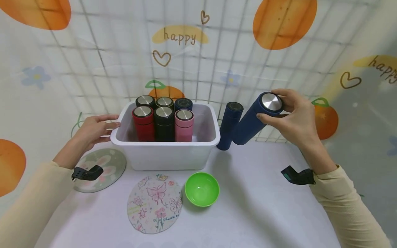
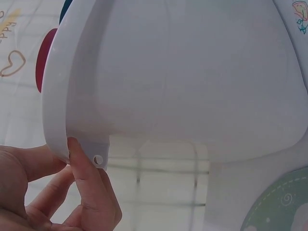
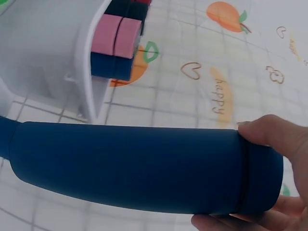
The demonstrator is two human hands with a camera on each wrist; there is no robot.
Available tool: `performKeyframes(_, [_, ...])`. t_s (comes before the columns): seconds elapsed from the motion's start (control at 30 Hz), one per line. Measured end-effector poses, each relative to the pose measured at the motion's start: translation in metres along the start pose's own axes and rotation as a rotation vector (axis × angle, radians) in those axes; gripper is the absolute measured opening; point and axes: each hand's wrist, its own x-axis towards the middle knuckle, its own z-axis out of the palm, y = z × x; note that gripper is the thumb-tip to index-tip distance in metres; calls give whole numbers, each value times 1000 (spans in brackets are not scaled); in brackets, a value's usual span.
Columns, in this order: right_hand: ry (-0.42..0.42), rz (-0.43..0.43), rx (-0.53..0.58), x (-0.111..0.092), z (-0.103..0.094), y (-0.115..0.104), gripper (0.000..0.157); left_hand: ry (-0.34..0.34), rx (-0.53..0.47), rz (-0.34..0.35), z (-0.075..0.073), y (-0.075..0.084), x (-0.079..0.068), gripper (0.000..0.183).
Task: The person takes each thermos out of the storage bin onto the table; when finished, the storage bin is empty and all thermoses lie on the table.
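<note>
My right hand (image 1: 296, 115) grips a dark blue thermos bottle (image 1: 252, 119) around its silver-topped lid, holding it tilted above the table. In the right wrist view the bottle (image 3: 130, 168) lies across the picture, thumb on one side and fingers on the other. A second blue thermos (image 1: 227, 129) stands upright just left of it. My left hand (image 1: 97, 130) pinches the left rim of a white plastic bin (image 1: 167, 155); in the left wrist view, thumb and fingers meet at the bin's rim (image 2: 57, 110). Inside stand a red thermos (image 1: 144, 125), a pink thermos (image 1: 184, 127) and several dark ones.
A green bowl (image 1: 202, 189) sits in front of the bin, beside a round butterfly-patterned mat (image 1: 155, 206). Another round mat (image 1: 113, 162), green with a rabbit print, lies by the left wrist. Behind the white table (image 1: 263, 206) hangs an orange-print cloth (image 1: 124, 51) over a wire grid.
</note>
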Motion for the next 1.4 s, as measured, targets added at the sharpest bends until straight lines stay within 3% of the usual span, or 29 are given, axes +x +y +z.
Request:
performKeyframes(0.3, [-52, 33, -32, 1, 7, 18, 66, 27, -1, 0, -6, 0, -3, 63])
performKeyframes(0.47, [-79, 66, -75, 2, 12, 32, 65, 7, -25, -8, -6, 0, -3, 63])
performKeyframes(0.97, [-120, 200, -176, 7, 29, 71, 72, 10, -50, -18, -2, -2, -1, 61])
performKeyframes(1.4, [-130, 246, -201, 14, 43, 100, 75, 4, -24, -17, 1, 0, -3, 60])
